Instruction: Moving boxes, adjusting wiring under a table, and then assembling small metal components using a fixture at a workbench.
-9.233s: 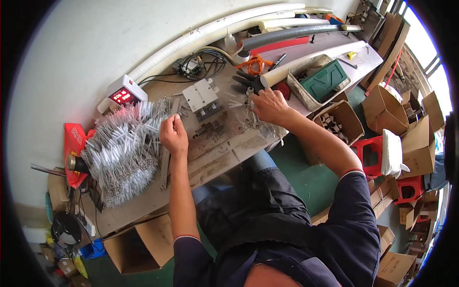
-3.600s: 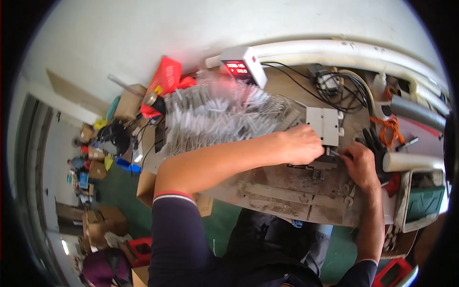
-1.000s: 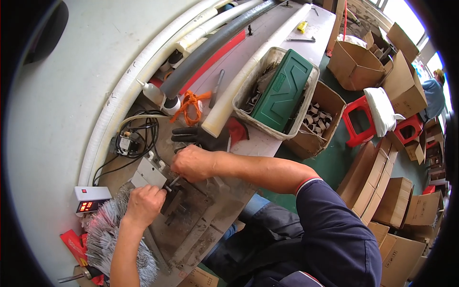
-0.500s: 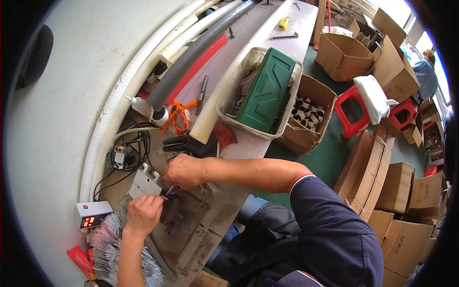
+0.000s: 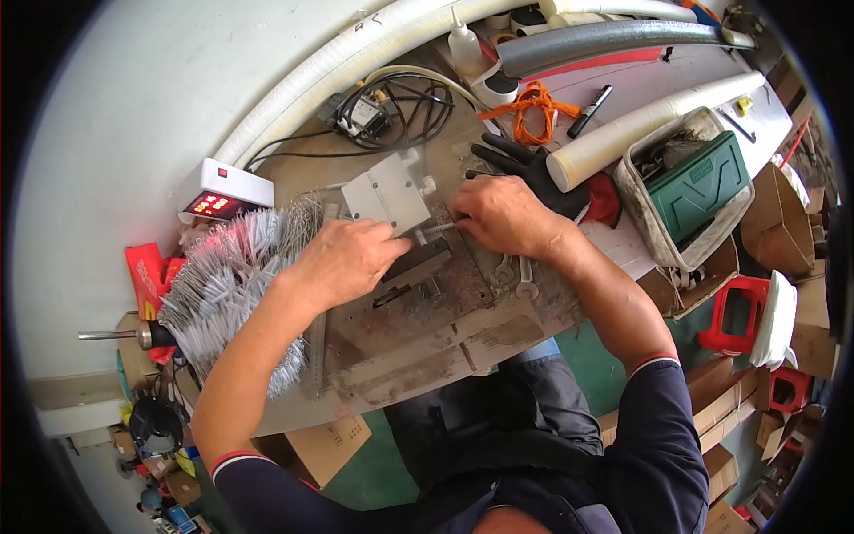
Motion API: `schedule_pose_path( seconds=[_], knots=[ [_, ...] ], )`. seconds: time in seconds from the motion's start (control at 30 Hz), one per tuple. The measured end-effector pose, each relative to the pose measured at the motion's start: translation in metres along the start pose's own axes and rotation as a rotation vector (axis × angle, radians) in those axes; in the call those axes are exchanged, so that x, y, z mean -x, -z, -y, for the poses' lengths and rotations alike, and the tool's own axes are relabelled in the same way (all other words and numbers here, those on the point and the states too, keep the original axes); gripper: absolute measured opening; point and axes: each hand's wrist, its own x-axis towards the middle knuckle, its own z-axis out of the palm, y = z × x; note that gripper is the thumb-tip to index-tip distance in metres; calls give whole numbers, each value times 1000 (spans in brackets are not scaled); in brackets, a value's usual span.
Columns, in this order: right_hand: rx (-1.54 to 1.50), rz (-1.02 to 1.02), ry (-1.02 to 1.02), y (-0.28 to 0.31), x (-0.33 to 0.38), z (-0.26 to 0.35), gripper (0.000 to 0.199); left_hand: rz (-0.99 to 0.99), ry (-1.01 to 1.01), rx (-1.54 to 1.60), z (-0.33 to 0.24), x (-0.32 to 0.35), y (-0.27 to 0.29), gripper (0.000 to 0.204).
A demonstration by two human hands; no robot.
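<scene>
A pale metal block fixture (image 5: 387,191) with white air fittings stands on the worn bench, over a dark slotted base (image 5: 416,263). My left hand (image 5: 349,256) is at the block's near edge, its fingers pinched together; what lies in them is hidden. My right hand (image 5: 507,212), to the right of the block, is closed with the fingertips on the end of a thin, pale rod-like piece (image 5: 440,229). That piece spans the gap between my hands, too small to name. Left of my left hand lies a large heap of thin wire-stemmed brushes (image 5: 236,285).
Two wrenches (image 5: 527,283) lie below my right hand, a black-and-red glove (image 5: 543,178) beyond it. A counter box (image 5: 227,191) with a red display stands at the left. Black cables (image 5: 427,111), pale tubes (image 5: 654,129) and a bin (image 5: 689,258) with a green case surround the bench.
The view has swung left, so the bench sits further right in the picture and the whole brush heap shows. My hands, close together before, are now further apart across the fixture.
</scene>
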Motion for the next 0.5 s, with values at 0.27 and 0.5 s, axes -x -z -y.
schedule_pose_path(
  seconds=[0.27,0.5],
  knots=[
    [-20,10,8,7,3,0,12,-166,119,130,-6,10,-14,18],
    [-63,-41,106,13,2,5,4,-138,165,114,-8,9,-15,19]
  ],
)
